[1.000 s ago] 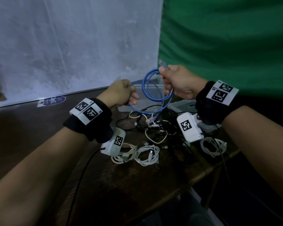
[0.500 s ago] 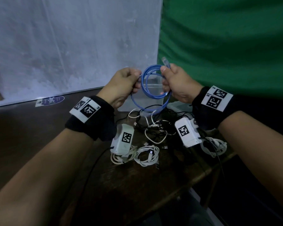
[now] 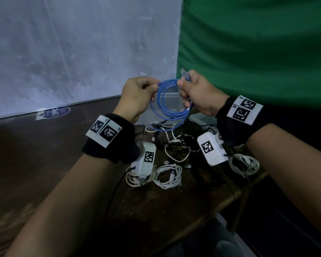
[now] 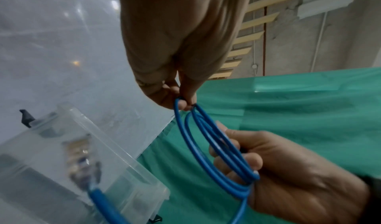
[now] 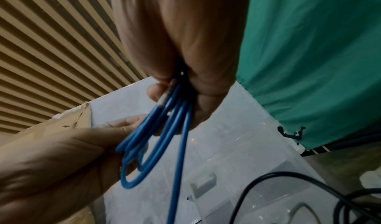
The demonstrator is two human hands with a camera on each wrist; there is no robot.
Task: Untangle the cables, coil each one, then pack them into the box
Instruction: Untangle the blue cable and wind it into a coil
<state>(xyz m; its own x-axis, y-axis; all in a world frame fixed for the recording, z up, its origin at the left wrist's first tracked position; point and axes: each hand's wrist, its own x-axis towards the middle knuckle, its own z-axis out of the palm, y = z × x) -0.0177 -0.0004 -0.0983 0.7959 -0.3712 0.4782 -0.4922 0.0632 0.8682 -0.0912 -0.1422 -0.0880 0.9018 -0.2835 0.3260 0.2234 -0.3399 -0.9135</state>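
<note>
Blue cable [image 3: 168, 106] hangs in loops between my hands above the clear box [image 3: 171, 102]. It looks light and springy, so I judge it best held where loops cross. Left hand [image 3: 135, 98] pinches at 10 o'clock; right hand [image 3: 198, 95] clamps the bundle at 2 o'clock.

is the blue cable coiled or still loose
Mostly coiled: the blue cable hangs in several loops between the left hand and right hand, one end trailing loose.

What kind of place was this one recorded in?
Probably a makeshift recording setup, not a home: a worn wooden table stands against a green cloth backdrop and a white board, with wooden slats overhead.
</note>
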